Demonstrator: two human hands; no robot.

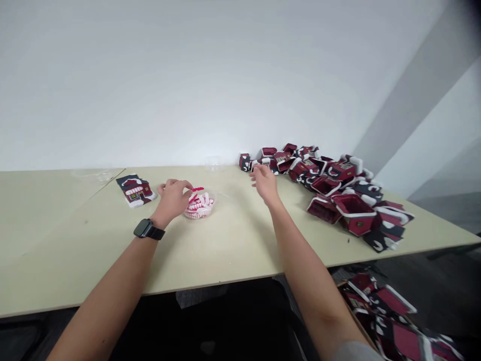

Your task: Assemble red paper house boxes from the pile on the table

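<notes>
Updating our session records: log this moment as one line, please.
left hand: at clear bowl of red-white pieces | right hand: near pile of red house boxes | also: flat house panel

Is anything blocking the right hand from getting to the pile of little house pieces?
No, nothing visible is in the way. The fingers of the right hand are right beside the near edge of the pile of little house pieces.

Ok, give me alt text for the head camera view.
A left hand hovers at a clear plastic bowl of red-and-white pieces, while the right hand reaches toward a heap of dark-red-and-black paper house pieces on a pale beige tabletop.
</notes>
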